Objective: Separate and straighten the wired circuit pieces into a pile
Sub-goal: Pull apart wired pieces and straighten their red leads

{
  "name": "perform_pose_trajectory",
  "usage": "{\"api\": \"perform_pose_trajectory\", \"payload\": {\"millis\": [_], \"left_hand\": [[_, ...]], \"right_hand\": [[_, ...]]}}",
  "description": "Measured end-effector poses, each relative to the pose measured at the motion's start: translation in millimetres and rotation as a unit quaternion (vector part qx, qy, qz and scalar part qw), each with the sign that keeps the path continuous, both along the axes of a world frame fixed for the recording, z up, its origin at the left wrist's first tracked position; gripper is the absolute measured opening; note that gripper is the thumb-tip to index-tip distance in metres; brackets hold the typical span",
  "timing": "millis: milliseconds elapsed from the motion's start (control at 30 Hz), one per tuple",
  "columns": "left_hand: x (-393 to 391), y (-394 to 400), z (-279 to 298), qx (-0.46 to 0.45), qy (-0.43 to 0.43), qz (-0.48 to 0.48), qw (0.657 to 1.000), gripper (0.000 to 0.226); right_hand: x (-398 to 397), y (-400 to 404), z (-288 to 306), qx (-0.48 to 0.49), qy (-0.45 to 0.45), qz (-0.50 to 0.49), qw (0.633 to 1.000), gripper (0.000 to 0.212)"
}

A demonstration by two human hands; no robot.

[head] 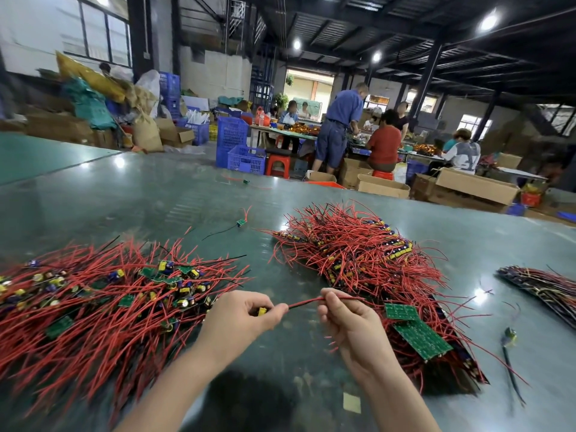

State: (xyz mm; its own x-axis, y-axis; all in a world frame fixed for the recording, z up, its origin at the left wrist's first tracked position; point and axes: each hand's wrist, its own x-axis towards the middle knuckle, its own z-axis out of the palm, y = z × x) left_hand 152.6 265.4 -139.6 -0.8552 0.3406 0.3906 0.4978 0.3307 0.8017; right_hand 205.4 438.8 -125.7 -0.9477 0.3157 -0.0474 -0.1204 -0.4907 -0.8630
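While the left hand [249, 316] pinches the circuit piece [261, 311] by its board, draw the right hand [349, 319], fingers closed on the red wire [304, 303], outward (steady tension), then lay it on the sorted pile [367, 257] beyond; the tangled heap [93, 300] lies left.

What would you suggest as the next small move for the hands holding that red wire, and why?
Probably slide the right hand along the red wire to straighten it. The left hand pinches the circuit piece at one end, the wire is stretched between both hands, and the sorted pile lies right beside the right hand to receive it afterwards.
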Motion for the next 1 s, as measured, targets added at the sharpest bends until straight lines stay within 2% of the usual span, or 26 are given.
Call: {"api": "perform_pose_trajectory", "payload": {"millis": [133,233,333,500,767,1000], "left_hand": [[0.8,0.8,3.0,0.056,-0.033,-0.034,0.997,0.038],[-1.0,-1.5,3.5,0.060,-0.045,-0.037,0.996,0.036],[-1.7,-1.8,3.3,0.067,-0.059,-0.052,0.995,0.037],[-7.8,-6.3,1.2,0.053,-0.053,-0.026,0.997,0.039],[-6.0,-5.4,3.9,0.062,-0.074,-0.037,0.995,0.039],[-6.4,-10.3,8.2,0.062,-0.109,-0.039,0.991,0.040]], "right_hand": [[0.1,-0.8,2.3,-0.066,-0.005,-0.003,0.998,0.014],[-0.8,0.3,3.8,-0.089,-0.014,-0.017,0.996,0.017],[-0.7,-2.6,5.1,-0.155,-0.004,0.011,0.988,0.015],[-1.9,6.9,4.5,-0.051,-0.008,-0.049,0.997,0.013],[-2.4,7.7,7.0,-0.182,-0.013,-0.033,0.983,0.010],[-0.9,10.8,8.2,-0.149,-0.031,-0.030,0.988,0.015]]}}
